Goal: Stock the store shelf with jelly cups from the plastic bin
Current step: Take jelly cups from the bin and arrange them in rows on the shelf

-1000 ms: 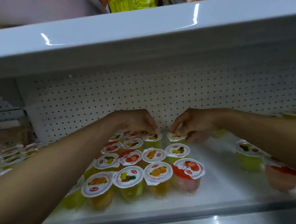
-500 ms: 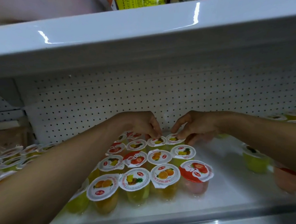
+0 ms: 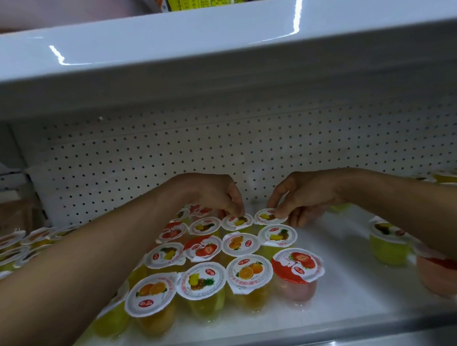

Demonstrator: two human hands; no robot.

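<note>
Head, left hand [image 3: 212, 194] holding jelly cup [image 3: 234, 224], right hand [image 3: 305, 192] pinching second cup [image 3: 265, 216]

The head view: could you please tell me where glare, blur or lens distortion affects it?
Head view: light streaks glare on the upper shelf's front edge. Head view: the wide lens bows that edge. Head view: the central jelly cups are sharp, while the red cup at the right border and the cups at far left are smeared.
</note>
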